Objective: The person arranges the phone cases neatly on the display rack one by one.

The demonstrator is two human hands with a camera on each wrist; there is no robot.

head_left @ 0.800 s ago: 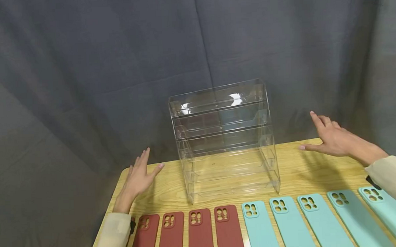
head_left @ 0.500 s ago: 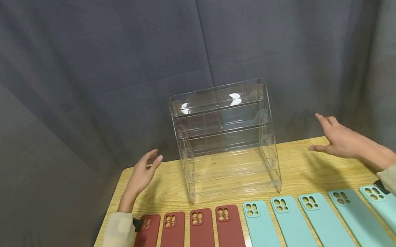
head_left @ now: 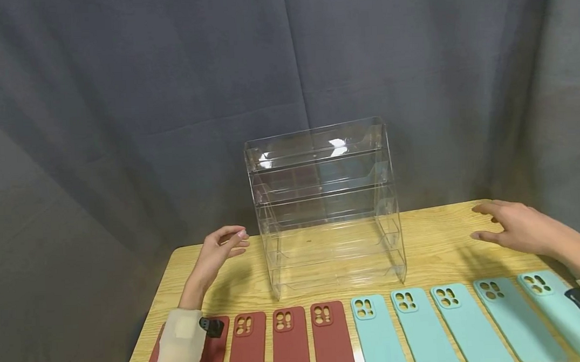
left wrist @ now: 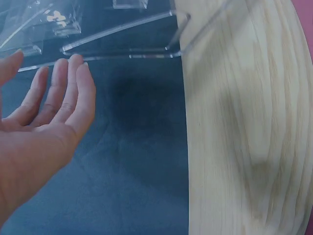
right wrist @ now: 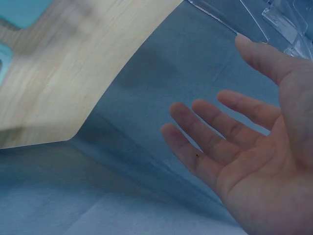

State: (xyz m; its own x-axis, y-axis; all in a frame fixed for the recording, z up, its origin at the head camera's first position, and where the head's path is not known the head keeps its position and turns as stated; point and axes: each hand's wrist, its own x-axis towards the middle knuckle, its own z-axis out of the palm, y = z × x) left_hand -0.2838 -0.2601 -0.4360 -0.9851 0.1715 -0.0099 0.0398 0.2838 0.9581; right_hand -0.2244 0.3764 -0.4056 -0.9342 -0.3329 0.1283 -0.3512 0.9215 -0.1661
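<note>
Showing, in the head view, a clear tiered rack [head_left: 325, 207] upright near the middle of a wooden table [head_left: 441, 250], with a grey curtain [head_left: 193, 72] behind. Presenting, just beside the left side of the rack, the left hand [head_left: 220, 249], with fingers gently curved and moderately parted from the thumb. Presenting also, toward the far right edge of the table and well apart from the rack, the right hand [head_left: 515, 226], with fingers loosely bent and a wide gap to the thumb. Arranged in a row in front of the rack: at left, red phone cases [head_left: 289, 345], partly covered by one of two light sleeves [head_left: 180, 342]; at right, five teal phone cases [head_left: 380, 333]. Visible at the cuffs: black wrist devices [head_left: 211, 327].

Showing, in the left wrist view, the left palm with slightly bent fingers, overlapping the edge line of the rack at upper left; contact impossible to tell here. Extending down the right side: bare table, with red at the border.

Showing, in the right wrist view, the right palm with fingers separated and thumb directed toward the rack at upper right. Lying at upper left: table, with corners of teal cases.
</note>
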